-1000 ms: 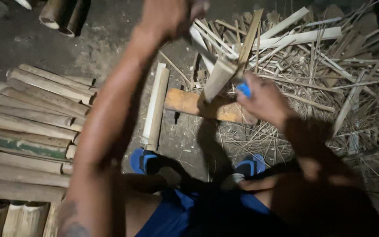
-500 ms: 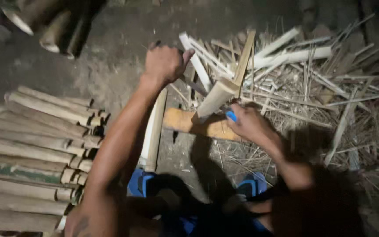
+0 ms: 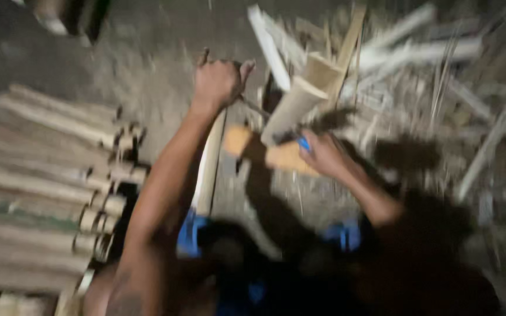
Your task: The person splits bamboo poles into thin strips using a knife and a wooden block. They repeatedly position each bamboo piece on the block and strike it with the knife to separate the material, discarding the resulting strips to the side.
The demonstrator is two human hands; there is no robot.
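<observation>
— Lower now than half a second ago, the left hand (image 3: 218, 82) is fisted on a dark tool handle, blurred.
— And the right hand (image 3: 323, 153)?
— Its fingers hold the bamboo piece (image 3: 291, 108), tilted on the wooden block (image 3: 270, 153), beside stacked bamboo poles (image 3: 48, 169).

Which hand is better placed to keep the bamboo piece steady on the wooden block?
The right hand, probably. It rests low at the bamboo piece where this meets the wooden block. The left hand is raised and closed around a dark tool handle, apart from the piece.
</observation>
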